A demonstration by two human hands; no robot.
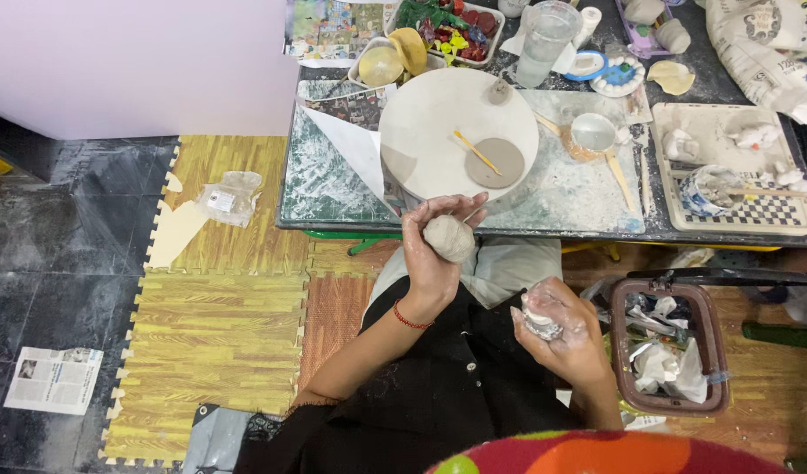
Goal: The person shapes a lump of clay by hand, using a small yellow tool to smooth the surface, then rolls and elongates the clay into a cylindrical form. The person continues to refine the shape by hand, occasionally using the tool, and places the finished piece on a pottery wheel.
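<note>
Gripping a clay lump (449,238), left hand (434,250) hovered off the surface's (324,189) near edge; right hand (557,329) clutched plastic wrap (542,318), keeping it clear.

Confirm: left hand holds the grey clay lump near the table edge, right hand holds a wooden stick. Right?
Not quite. In the head view the left hand does hold the grey clay lump, but the right hand holds crumpled clear plastic wrap. The wooden stick lies on the round white board.
</note>
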